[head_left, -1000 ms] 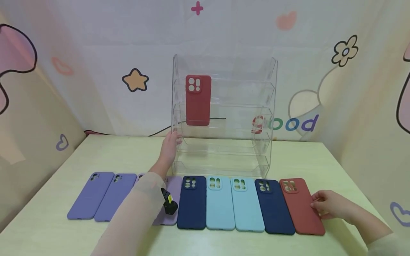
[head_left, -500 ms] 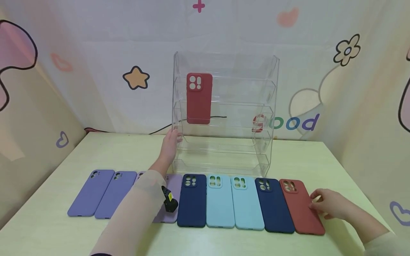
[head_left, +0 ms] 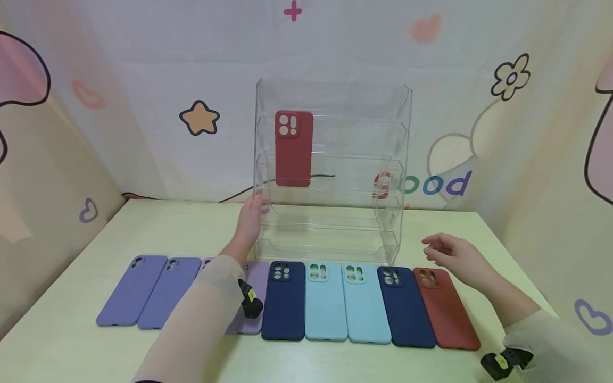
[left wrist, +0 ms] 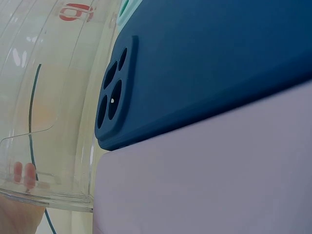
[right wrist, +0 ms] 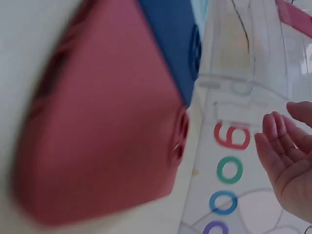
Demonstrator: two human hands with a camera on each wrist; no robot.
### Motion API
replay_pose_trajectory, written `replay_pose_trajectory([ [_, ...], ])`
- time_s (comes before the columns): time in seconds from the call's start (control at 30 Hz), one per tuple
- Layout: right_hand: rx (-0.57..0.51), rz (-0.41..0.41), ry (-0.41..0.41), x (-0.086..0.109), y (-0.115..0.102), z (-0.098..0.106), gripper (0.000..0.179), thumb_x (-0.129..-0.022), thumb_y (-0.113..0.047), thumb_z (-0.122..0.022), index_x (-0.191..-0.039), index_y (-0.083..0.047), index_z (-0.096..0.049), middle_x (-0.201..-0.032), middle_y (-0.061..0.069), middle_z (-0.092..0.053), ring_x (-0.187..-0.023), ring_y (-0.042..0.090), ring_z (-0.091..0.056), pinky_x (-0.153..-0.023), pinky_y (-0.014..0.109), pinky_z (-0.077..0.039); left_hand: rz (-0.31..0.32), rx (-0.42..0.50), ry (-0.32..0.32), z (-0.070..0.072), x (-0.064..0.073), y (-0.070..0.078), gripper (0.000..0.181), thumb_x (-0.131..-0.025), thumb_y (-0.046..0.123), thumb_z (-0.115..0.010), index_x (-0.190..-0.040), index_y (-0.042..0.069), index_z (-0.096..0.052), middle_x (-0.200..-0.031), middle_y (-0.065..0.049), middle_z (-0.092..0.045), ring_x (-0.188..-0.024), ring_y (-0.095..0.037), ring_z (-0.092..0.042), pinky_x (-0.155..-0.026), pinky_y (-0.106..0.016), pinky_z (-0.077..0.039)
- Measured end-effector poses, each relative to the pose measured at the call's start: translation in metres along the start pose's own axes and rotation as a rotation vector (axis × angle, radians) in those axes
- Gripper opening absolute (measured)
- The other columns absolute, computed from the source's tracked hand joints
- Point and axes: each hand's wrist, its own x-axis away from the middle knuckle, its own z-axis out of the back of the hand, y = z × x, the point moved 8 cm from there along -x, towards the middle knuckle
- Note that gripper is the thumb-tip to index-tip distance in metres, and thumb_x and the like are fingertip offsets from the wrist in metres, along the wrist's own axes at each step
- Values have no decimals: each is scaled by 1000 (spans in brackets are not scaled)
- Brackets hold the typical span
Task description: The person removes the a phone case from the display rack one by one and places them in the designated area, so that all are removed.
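Note:
A clear tiered display rack (head_left: 335, 219) stands at the back of the table. My left hand (head_left: 250, 218) grips its left side edge; in the left wrist view two fingertips (left wrist: 29, 174) show through the clear panel. One red phone case (head_left: 294, 154) stands upright in the rack, at the left of an upper tier. My right hand (head_left: 455, 258) is raised above the upper end of another red phone case (head_left: 447, 314), which lies at the right end of the row. Nothing is in the right hand; its fingers are loosely bent, as the right wrist view shows.
Left of the red case lie a dark blue case (head_left: 411, 308), two light blue cases (head_left: 326, 303), another dark blue case (head_left: 283, 303) and several purple cases (head_left: 131, 292). My left sleeve (head_left: 196, 314) covers part of the purple ones. A printed curtain (head_left: 335, 42) hangs behind.
My right hand has left the edge of the red case on the table and moved up and left toward the rack, without the case. The left hand stays on the rack.

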Motion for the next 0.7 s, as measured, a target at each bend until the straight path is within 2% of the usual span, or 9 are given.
replay_pose_trajectory([
  [0.17,-92,40,2,-29,-29,-7,39,-97,-24,-52,-121,5,-51,-107,19,-61,-96,34,-60,-76,31,-53,1,7,-2,1,1,-2,58,-99,44,-24,-145,9,-29,-135,-16,-47,-119,-30,-49,-102,-52,-29],
  [0.33,-147,70,-2,-54,-58,-6,39,-97,-27,-51,-122,2,-52,-109,18,-60,-96,25,-61,-80,31,-51,-4,3,7,0,0,-1,58,-99,44,-24,-144,8,-31,-134,-16,-48,-118,-30,-49,-101,-52,-31],
  [0.5,-248,42,-3,-77,-76,-10,39,-97,-27,-51,-125,0,-50,-112,19,-59,-100,24,-59,-84,29,-50,3,24,-5,-2,1,-1,57,-99,44,-25,-144,8,-30,-134,-17,-47,-118,-31,-49,-102,-52,-30],
  [0.7,-384,68,41,-104,-97,-19,41,-96,-27,-53,-127,-1,-50,-114,18,-57,-104,26,-58,-88,29,-48,3,18,16,-2,2,-1,58,-99,44,-25,-140,5,-35,-133,-17,-48,-117,-31,-49,-102,-53,-29],
])
